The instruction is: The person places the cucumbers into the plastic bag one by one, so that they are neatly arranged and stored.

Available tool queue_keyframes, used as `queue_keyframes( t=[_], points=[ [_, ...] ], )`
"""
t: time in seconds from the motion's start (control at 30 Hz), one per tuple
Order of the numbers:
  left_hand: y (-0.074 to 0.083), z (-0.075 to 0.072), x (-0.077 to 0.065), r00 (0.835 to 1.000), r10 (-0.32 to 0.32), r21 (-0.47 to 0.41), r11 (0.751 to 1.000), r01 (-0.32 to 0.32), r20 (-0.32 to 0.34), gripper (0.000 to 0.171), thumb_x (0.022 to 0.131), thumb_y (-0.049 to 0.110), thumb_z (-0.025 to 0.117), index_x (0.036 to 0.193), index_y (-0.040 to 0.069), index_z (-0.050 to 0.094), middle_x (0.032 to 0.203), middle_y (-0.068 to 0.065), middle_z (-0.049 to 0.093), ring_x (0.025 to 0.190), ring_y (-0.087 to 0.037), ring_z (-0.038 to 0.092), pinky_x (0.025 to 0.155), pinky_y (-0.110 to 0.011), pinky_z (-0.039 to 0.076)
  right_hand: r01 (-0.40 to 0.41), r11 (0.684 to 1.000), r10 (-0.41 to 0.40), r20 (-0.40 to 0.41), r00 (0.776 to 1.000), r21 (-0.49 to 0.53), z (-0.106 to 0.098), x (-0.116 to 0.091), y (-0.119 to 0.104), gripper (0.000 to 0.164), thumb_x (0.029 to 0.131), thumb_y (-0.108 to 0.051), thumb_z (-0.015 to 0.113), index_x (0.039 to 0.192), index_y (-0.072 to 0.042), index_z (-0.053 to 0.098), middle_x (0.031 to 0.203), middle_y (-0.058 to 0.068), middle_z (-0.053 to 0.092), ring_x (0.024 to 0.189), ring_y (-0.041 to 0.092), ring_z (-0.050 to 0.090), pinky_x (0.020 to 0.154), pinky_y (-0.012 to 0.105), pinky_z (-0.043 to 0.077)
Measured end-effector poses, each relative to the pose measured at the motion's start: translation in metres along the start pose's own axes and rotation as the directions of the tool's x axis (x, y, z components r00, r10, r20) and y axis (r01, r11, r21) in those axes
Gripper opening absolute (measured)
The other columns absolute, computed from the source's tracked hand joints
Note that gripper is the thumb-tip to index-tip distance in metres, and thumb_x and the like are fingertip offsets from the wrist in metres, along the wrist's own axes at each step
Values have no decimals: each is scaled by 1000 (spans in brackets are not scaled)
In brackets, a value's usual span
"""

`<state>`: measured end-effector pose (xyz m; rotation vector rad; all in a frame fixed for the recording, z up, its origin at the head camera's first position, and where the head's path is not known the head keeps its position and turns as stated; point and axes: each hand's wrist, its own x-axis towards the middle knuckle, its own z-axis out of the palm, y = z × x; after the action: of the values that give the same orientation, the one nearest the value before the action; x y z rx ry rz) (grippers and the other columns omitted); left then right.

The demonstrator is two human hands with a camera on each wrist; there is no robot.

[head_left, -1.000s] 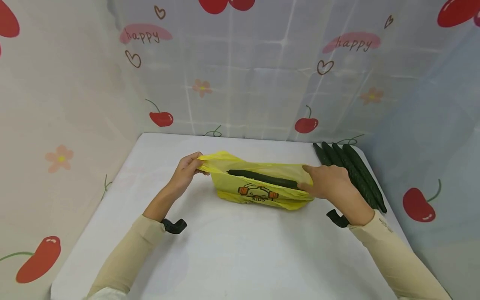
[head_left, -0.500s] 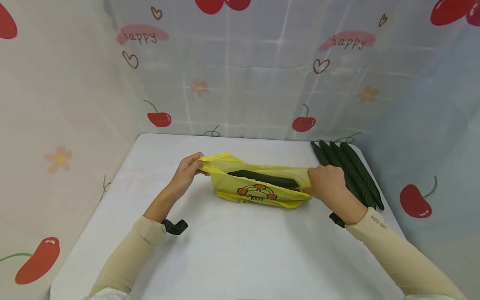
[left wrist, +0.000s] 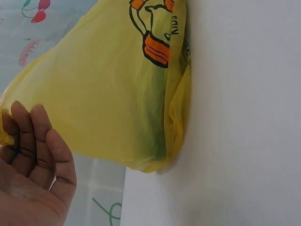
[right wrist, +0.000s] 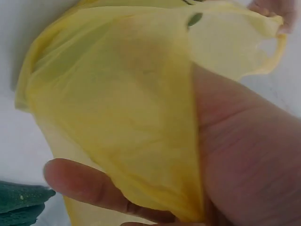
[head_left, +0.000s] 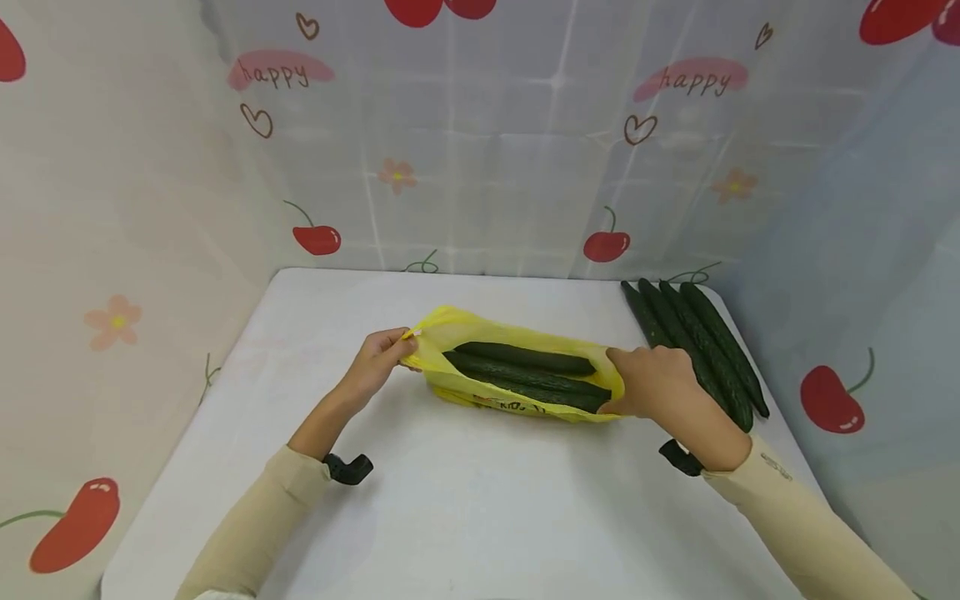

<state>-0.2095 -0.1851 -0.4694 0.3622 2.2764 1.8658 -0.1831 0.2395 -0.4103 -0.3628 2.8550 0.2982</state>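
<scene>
Two cucumbers (head_left: 528, 382) in the head view now show inside the yellow bag (head_left: 450, 329), earlier just one. Four more cucumbers (head_left: 712, 329) lie on the table (head_left: 480, 500), partly behind my right hand (head_left: 652, 382). Left wrist view: my left hand (left wrist: 35, 174) pinches the bag. Right wrist view: right hand grips its other end.

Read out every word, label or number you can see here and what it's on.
"happy": left pink patch on the backdrop.
"happy": right pink patch on the backdrop.
"KIDS": yellow bag, sideways in the left wrist view.
Too small to read: print on the right sleeve.
Unreadable: blurred backdrop lettering in the left wrist view, folded print near "KIDS".
</scene>
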Motion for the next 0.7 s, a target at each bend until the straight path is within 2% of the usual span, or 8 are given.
queue_keyframes(
  t=[0.07,0.17,0.23,0.33,0.47,0.53,0.6,0.7],
  points=[
    [0,0,-2,1000,-16,23,1000,16,5,35,107,22,55,120,-8,69,88,11,71,85,-8,64,87,-23,54,25,999,-24,-45,999,23,-3,-4,-1,97,80,-63,87,156,-13,55,82,4,70,59,20,46,52,33,42],
    [1,1,-3,1000,-25,47,999,24,16,37,107,22,59,123,-10,69,86,13,72,84,-7,62,87,-23,52,89,995,-79,-178,981,48,-5,-8,-3,83,85,-56,86,151,-14,60,72,0,66,55,18,45,47,30,32],
    [3,2,-4,1000,-17,56,998,16,18,37,106,21,60,123,-10,69,84,12,72,83,-8,62,87,-24,52,123,990,-101,-267,958,68,-6,-9,-2,72,88,-52,85,146,-15,64,75,1,70,58,18,54,46,29,31],
    [6,2,-5,1000,-7,64,998,6,10,35,106,21,60,119,-9,71,84,13,72,83,-8,62,86,-23,52,149,983,-94,-399,912,108,-8,-11,4,59,91,-48,83,139,-15,70,91,3,79,73,21,66,45,27,37],
    [8,3,-5,1000,0,62,998,0,1,34,106,21,61,118,-9,71,84,13,72,83,-7,62,87,-23,52,161,956,-1,-543,840,247,-6,-13,22,45,97,-41,79,132,-14,73,96,5,78,78,23,63,51,28,42],
    [7,3,-5,1000,0,55,999,0,-2,35,106,20,60,119,-11,70,84,14,72,83,-7,62,87,-23,52,166,925,68,-576,814,342,-2,-12,36,39,101,-38,73,131,-13,73,97,7,76,77,23,63,56,31,43],
    [6,3,-5,1000,-4,45,999,4,-7,37,106,20,60,120,-13,69,84,15,72,82,-6,62,86,-22,52,151,887,143,-570,809,436,4,-10,52,38,105,-36,67,133,-11,72,100,11,76,80,27,66,61,38,47],
    [5,3,-5,1000,-7,31,999,8,-15,39,106,19,60,122,-15,67,83,15,72,82,-5,61,85,-22,52,87,834,243,-504,829,545,20,-4,76,44,109,-38,60,137,-6,68,110,19,76,89,35,71,73,51,52]
  ],
)
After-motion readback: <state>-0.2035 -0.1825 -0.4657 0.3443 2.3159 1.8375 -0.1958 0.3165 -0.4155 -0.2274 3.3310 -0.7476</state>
